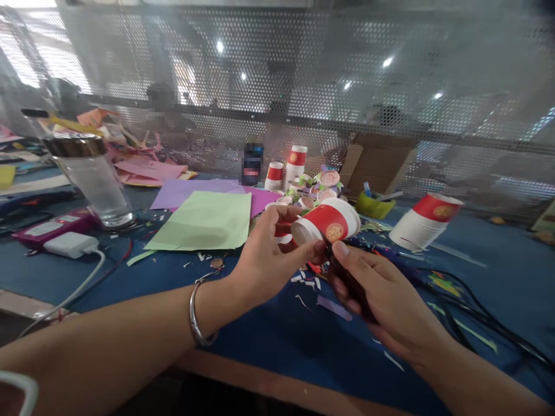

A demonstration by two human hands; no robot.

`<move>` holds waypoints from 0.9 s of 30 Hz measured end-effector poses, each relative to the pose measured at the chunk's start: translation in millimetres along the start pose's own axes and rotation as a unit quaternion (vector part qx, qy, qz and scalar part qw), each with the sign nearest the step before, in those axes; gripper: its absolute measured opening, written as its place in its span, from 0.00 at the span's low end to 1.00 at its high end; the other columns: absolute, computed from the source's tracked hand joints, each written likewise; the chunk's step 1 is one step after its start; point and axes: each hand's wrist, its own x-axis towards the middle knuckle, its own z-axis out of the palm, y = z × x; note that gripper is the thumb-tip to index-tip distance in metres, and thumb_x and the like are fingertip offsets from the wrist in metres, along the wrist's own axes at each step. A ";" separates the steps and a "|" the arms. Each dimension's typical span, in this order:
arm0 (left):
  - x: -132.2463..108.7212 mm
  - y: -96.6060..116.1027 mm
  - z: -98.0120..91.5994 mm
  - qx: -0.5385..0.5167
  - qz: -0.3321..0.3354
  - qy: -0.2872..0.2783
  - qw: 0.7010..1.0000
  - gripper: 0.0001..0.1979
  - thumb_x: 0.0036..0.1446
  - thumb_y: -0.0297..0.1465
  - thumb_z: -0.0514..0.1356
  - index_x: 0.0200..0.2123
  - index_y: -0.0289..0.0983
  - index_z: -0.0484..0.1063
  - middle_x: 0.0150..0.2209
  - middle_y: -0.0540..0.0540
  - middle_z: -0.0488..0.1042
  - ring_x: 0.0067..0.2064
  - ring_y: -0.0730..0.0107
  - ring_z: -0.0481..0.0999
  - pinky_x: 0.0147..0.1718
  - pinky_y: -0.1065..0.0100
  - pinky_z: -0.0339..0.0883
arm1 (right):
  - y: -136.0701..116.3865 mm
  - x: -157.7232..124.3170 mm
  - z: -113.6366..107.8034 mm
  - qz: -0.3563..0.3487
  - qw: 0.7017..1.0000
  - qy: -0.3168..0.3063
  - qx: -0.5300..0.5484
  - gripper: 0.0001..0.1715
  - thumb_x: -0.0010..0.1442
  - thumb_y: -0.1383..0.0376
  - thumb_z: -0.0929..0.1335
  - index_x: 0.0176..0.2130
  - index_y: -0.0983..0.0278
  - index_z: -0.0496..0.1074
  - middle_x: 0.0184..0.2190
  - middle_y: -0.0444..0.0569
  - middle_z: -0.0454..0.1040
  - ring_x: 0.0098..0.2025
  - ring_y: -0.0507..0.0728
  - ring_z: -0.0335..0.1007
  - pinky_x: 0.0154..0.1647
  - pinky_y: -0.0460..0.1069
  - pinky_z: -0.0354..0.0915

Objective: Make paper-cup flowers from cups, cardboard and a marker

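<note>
My left hand (277, 248) is closed around a red and white paper cup (333, 222), which lies tilted on its side in the air above the table. In my right hand (373, 283) is a dark-handled tool (349, 286), gripped along its length. Its tip meets the cup's side near the round yellow print, and my left thumb is close to that spot. Whether it is a knife or scissors I cannot make out. Beneath the hands lie white paper scraps (306, 281) and a purple paper strip (333, 308).
Behind the cup stand stacked paper cups (296, 164) and a pile of decorated cup pieces (326, 185). Green paper (202, 219) and a glass bottle (97, 179) are at left. Another cup stack (427, 222), a yellow-green container (375, 206) and black cables (472, 315) lie right.
</note>
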 end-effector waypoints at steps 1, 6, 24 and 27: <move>0.7 -0.3 0.1 -0.007 -0.004 -0.001 1.000 0.30 0.51 0.36 0.71 0.53 0.34 0.66 0.51 0.35 0.73 0.51 0.56 0.75 0.41 0.61 0.76 | -0.2 -0.1 0.4 0.003 1.000 0.005 0.010 0.30 0.55 0.39 0.73 0.31 0.64 0.72 0.18 0.39 0.64 0.16 0.44 0.52 0.13 0.40 0.48; 2.7 -1.3 -1.2 -0.018 -0.004 -0.024 1.000 0.27 0.53 0.34 0.70 0.54 0.32 0.70 0.48 0.36 0.77 0.47 0.60 0.78 0.42 0.60 0.76 | 0.0 0.3 1.5 0.019 0.999 0.013 0.041 0.28 0.53 0.42 0.75 0.34 0.63 0.73 0.19 0.39 0.66 0.17 0.45 0.55 0.14 0.40 0.49; -5.0 -4.2 1.8 -0.096 -0.069 -0.034 0.992 0.22 0.55 0.39 0.70 0.48 0.35 0.69 0.43 0.42 0.78 0.40 0.68 0.77 0.44 0.62 0.73 | -5.0 -0.5 3.0 0.007 0.999 0.012 0.053 0.32 0.50 0.40 0.76 0.26 0.65 0.69 0.15 0.38 0.62 0.14 0.42 0.46 0.12 0.38 0.44; -6.1 -4.1 3.2 -0.116 -0.095 -0.040 0.988 0.22 0.55 0.40 0.70 0.47 0.35 0.69 0.41 0.43 0.78 0.39 0.68 0.77 0.45 0.61 0.73 | -4.8 0.4 2.7 0.005 0.999 0.014 0.045 0.31 0.51 0.42 0.76 0.25 0.65 0.69 0.14 0.38 0.61 0.14 0.42 0.46 0.12 0.39 0.44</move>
